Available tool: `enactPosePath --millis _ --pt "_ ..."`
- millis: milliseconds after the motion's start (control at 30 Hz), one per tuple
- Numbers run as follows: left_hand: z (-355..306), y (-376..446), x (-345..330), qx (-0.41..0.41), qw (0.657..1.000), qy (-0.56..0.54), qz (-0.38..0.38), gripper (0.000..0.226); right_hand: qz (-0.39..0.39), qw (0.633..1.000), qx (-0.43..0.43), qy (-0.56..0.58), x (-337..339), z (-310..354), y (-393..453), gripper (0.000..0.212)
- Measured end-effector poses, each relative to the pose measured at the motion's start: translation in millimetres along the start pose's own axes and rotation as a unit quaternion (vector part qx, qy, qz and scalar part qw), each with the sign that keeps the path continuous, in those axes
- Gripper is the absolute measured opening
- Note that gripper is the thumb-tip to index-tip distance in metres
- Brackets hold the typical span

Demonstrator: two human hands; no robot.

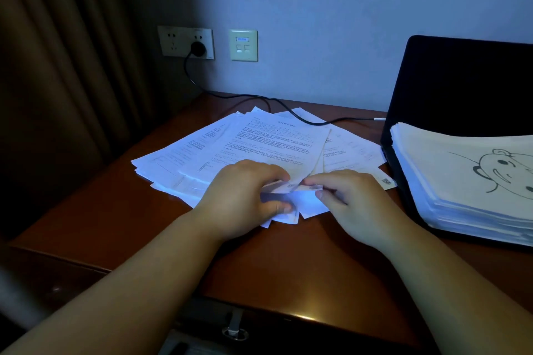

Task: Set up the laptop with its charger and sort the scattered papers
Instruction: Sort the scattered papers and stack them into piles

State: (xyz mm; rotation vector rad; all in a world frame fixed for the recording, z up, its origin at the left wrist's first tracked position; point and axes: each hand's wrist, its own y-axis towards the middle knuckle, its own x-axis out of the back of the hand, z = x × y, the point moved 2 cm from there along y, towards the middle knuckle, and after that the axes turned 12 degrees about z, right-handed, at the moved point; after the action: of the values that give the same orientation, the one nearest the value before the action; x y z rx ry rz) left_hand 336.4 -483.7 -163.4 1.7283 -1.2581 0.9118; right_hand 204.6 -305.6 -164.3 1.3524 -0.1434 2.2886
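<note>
While both the left hand (248,196) and right hand (354,204) pinch their near edges, printed papers (253,141) lie fanned, overlapping.

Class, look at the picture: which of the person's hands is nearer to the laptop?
Right. The right hand lies just beside the laptop; the left hand is farther away, over the scattered papers.

left hand (245,196): bare, no rings | right hand (354,204): bare | forearms: sleeveless, no watch
</note>
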Motion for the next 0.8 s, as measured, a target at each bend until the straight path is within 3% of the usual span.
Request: enactPosePath --millis 67,233,467,567,667,800 --pt "1 0 0 -0.01 1.0 -0.009 -0.02 0.025 0.03 1.0 -0.007 0.006 1 1 -1 0.037" --pt "9 2 0 0.037 0.989 -0.064 -0.128 0.009 0.083 0.995 -0.055 0.001 2 6 -3 0.101" --pt "14 -1 3 0.089 0.967 -0.12 -0.206 0.005 0.14 0.988 -0.048 -0.048 2 22 -7 0.129" --pt "19 -1 5 0.118 0.953 -0.142 -0.24 0.011 0.174 0.982 -0.037 -0.059 -1 37 -10 0.133" --pt "18 -4 9 0.134 0.944 -0.152 -0.259 0.017 0.217 0.97 -0.015 -0.112 -4 48 -14 0.119" --pt "10 -7 10 0.114 0.955 -0.166 -0.217 0.033 0.252 0.96 -0.016 -0.125 -8 57 -24 0.111"
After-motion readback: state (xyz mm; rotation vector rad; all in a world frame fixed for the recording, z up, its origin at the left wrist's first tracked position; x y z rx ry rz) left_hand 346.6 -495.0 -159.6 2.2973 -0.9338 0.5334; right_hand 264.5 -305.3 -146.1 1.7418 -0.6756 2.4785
